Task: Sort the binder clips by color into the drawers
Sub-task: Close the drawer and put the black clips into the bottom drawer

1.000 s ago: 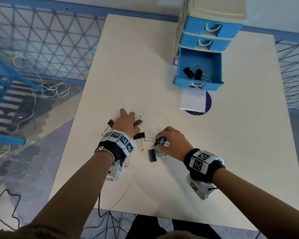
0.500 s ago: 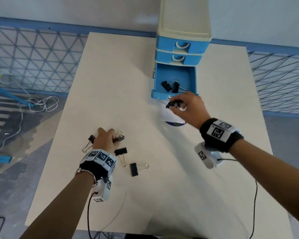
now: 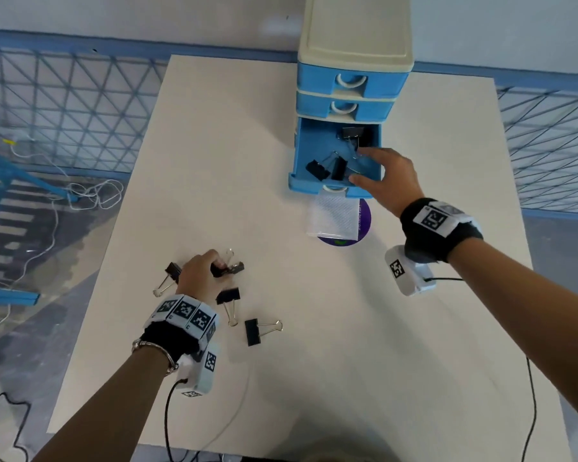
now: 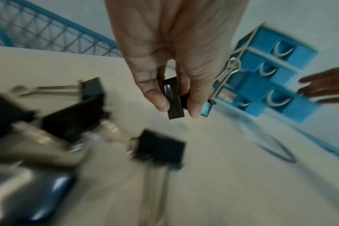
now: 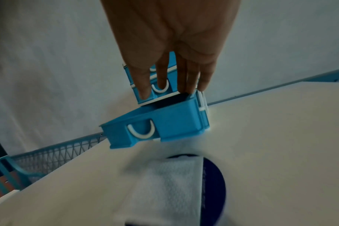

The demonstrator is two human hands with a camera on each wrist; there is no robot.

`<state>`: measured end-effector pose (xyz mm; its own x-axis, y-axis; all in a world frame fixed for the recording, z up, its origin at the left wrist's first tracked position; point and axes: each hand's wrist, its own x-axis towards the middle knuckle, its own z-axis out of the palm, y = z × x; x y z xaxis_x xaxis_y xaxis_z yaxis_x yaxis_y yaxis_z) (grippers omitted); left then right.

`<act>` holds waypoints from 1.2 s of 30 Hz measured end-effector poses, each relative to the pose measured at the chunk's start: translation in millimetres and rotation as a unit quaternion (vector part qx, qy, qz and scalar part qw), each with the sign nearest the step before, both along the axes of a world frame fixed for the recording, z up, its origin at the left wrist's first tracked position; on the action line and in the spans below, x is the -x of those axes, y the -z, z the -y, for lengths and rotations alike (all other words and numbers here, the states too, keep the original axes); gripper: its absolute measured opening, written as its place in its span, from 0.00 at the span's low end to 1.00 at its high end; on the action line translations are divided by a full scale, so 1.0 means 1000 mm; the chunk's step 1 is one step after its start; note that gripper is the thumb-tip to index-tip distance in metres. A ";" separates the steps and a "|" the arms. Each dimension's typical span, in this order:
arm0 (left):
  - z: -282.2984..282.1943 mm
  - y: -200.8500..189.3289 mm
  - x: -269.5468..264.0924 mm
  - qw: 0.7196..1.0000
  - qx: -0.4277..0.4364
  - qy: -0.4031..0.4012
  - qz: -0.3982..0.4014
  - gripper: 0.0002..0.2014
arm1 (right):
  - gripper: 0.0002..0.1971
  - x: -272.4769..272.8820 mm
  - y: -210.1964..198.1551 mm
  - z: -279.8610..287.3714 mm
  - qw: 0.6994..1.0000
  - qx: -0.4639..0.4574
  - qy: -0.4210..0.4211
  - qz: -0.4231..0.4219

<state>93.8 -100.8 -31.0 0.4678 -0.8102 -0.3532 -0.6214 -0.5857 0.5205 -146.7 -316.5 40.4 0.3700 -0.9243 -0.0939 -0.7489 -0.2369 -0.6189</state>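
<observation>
The right hand (image 3: 392,175) hung over the open bottom drawer (image 3: 336,155) with its fingers straight and spread, holding nothing, while three black clips lay inside: one at the back (image 3: 352,132) and two near the front left (image 3: 327,169). The left hand (image 3: 199,273) was down on the table (image 3: 347,328), thumb and fingers pinched round a black clip (image 4: 173,98); a silver wire handle showed just beside that hand, though I couldn't tell which clip it belonged to. Three more black clips lay loose on the table: one to the left of that hand (image 3: 172,271), one just below it (image 3: 228,296), and one nearer the person (image 3: 252,332). These looked to me like light, stiff little things, with a hard, smooth steel body that could slide between fingertips; I'd have taken each by the flat sides of the body, since the wire handles swing on their hinges and would let it dangle. Dropped from low over the drawer, they should come to no harm. The table was pale and smooth. The drawer unit (image 3: 354,61) stood at its far edge with its two upper drawers shut, and a white cloth (image 3: 332,216) over a purple disc (image 3: 364,215) lay just in front. Blue mesh fencing (image 3: 64,105) ran round the table, and cables (image 3: 90,193) trailed on the grey floor.
</observation>
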 end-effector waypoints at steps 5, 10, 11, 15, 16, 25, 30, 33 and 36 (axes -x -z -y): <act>0.048 -0.040 0.025 0.994 0.103 0.020 -0.007 0.10 | 0.12 0.026 0.017 -0.033 0.996 0.042 0.043 0.069; 0.113 -0.078 0.062 0.983 0.161 0.038 -0.075 0.10 | 0.08 0.040 0.031 -0.060 0.995 0.041 0.047 0.082; 0.125 -0.082 0.069 0.981 0.172 0.046 -0.078 0.10 | 0.08 0.041 0.033 -0.065 0.995 0.036 0.044 0.082; 0.168 -0.090 0.084 0.980 0.187 0.050 -0.055 0.11 | 0.07 0.046 0.042 -0.077 0.997 0.009 0.027 0.071; 0.175 -0.091 0.086 0.980 0.188 0.051 -0.052 0.12 | 0.07 0.047 0.043 -0.079 0.997 0.002 0.023 0.070; 0.129 -0.079 0.066 0.980 0.179 0.068 -0.048 0.14 | 0.07 0.026 0.041 -0.086 0.998 -0.026 -0.030 0.057; 0.054 -0.060 0.034 0.983 0.175 0.032 -0.045 0.13 | 0.07 -0.007 0.048 -0.110 0.993 -0.056 -0.097 0.044; 0.002 -0.049 0.012 0.990 0.139 -0.005 -0.031 0.12 | 0.08 -0.030 0.052 -0.129 0.984 -0.086 -0.151 0.027; -0.048 -0.038 -0.008 0.993 0.099 -0.055 -0.026 0.13 | 0.11 -0.051 0.055 -0.153 0.969 -0.114 -0.217 -0.014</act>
